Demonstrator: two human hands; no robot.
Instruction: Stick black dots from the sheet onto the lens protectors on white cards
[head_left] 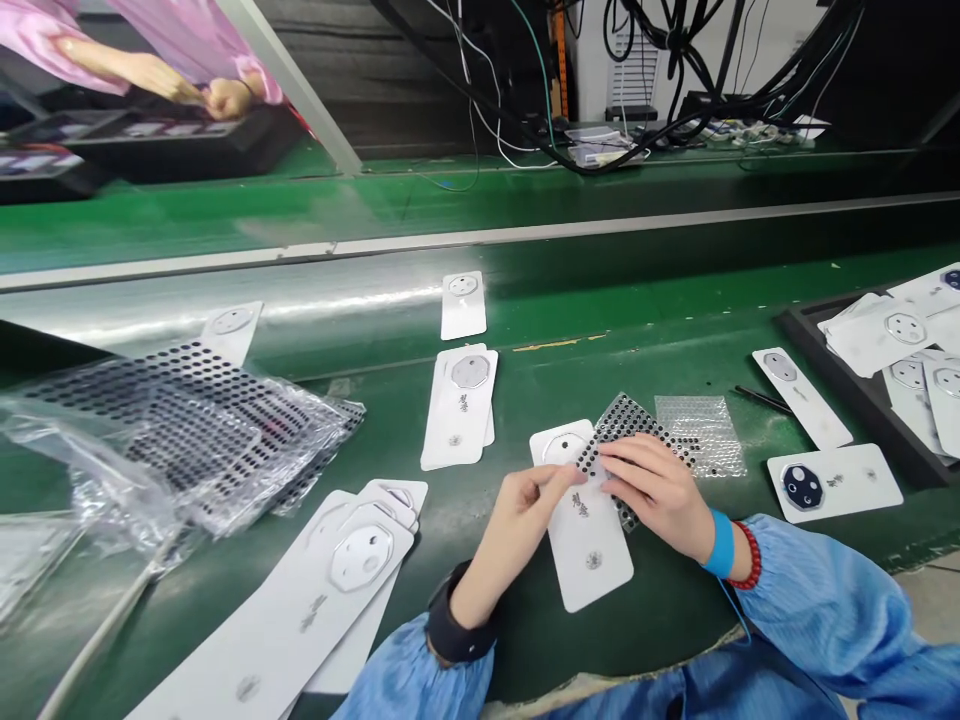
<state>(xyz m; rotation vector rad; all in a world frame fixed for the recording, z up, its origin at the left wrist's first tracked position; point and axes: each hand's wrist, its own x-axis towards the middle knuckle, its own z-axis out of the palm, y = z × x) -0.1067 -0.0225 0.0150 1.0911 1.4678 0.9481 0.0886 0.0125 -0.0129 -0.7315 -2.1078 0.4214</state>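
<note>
Card work judged part-way. White card seen on tabletop betw. both hands; one dark dot made out on its printed disc, rest partly hidden. Dot sheet set over card's right edge — corner pinched by L hand, grip closed on it; R hand laid across sheet, its grip can't be told. Plenty of dots judged left. Card stack near left, card pair farther off, more in tray at right — done or not, can't be told.
</note>
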